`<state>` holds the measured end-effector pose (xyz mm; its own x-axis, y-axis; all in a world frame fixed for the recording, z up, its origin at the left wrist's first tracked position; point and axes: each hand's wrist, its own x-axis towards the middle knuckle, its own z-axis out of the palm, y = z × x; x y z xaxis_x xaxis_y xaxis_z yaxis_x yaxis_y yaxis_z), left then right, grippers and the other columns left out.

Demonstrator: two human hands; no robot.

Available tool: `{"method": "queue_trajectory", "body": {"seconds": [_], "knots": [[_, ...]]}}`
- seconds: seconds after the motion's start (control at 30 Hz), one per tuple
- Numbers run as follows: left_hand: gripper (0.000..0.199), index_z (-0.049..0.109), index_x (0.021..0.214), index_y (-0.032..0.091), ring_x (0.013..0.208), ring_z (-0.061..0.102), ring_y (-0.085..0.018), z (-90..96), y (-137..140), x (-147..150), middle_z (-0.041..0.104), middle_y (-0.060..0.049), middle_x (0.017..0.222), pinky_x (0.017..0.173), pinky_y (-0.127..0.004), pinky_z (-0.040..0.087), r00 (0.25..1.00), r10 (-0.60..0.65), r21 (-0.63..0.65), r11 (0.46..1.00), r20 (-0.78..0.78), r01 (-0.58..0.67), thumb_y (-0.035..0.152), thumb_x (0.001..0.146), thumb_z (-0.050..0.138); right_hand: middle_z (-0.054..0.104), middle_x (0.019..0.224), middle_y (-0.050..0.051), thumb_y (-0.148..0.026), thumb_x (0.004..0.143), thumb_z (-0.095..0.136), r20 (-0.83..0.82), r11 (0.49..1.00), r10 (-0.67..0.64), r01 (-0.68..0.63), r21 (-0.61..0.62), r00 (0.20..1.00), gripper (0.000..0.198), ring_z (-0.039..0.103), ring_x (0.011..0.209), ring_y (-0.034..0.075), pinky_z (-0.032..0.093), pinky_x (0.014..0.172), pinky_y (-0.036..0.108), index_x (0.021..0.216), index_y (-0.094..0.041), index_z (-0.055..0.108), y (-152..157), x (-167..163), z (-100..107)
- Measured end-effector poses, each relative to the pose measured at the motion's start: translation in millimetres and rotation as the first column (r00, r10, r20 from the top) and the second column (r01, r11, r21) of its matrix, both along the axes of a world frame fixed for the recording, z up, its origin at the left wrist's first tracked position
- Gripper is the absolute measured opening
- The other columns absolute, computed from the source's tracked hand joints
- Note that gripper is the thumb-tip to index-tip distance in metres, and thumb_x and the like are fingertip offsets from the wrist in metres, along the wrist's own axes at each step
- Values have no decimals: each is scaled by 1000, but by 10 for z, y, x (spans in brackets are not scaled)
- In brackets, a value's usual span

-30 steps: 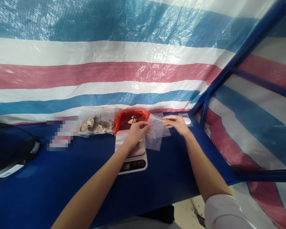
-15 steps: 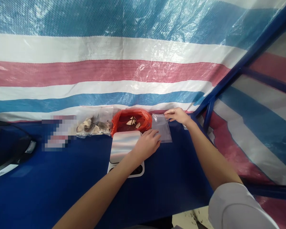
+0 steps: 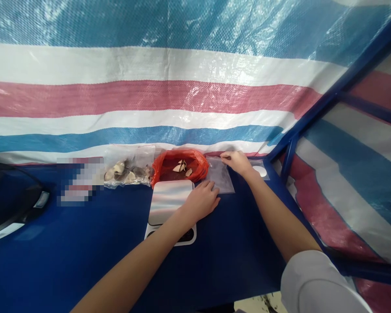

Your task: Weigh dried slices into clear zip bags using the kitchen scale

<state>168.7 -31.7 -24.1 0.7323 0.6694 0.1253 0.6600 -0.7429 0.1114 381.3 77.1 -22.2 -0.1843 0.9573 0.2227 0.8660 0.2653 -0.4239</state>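
Note:
A flat transparent plastic bag (image 3: 224, 179) lies on the blue table, right of the red plastic bag (image 3: 198, 161). My right hand (image 3: 237, 162) is closed in a pinch at the upper edge of the transparent bag. Beside that bag's lower left side, my left hand (image 3: 202, 199) rests with fingers stretched out, their tips at or near the film. Under my left wrist is a kitchen scale (image 3: 169, 201) with a shiny square plate, its panel partly covered by my forearm. Several pale dried slices (image 3: 180, 167) lie inside the open red bag.
Left of the red bag stands a transparent bag of dried slices (image 3: 128, 171). A blurred patch (image 3: 81, 180) and a black object with a strap (image 3: 16, 200) are farther left. A white disc (image 3: 260, 171) lies by my right wrist. Striped tarp (image 3: 150, 100) and blue frame bars (image 3: 308, 115) enclose the table.
My right hand has moved slightly left and its fingers have closed to a pinch on the transparent bag's top edge. The white disc now shows more. My left hand has barely moved.

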Motion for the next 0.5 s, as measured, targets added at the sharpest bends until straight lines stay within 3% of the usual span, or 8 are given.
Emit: {"method": "queue_trajectory", "body": {"seconds": [0.2, 0.37, 0.5], "knots": [[26, 67, 110, 12, 113, 64, -31, -26, -21, 39, 67, -17, 114, 98, -42, 52, 1000, 26, -6, 1000, -6, -26, 30, 98, 54, 75, 122, 4, -28, 95, 59, 109, 984, -62, 43, 171, 992, 27, 74, 103, 30, 58, 91, 42, 116, -28, 76, -328, -45, 88], [27, 67, 110, 12, 111, 64, -31, -62, -46, 62, 68, -17, 110, 96, -42, 52, 999, 20, 22, 1000, 44, -21, 31, 99, 52, 73, 128, 1, -33, 98, 56, 117, 975, 129, -147, 165, 985, 27, 71, 112, 25, 58, 94, 36, 117, -30, 75, -502, -220, -37], [29, 68, 112, 12, 113, 63, -30, -64, -66, 42, 68, -17, 113, 99, -41, 50, 1000, 7, 51, 999, 3, -7, 32, 99, 50, 68, 136, 7, -33, 98, 58, 141, 957, 244, -262, 127, 959, 29, 63, 128, 27, 53, 108, 40, 120, -25, 74, -424, -282, -223]]}}
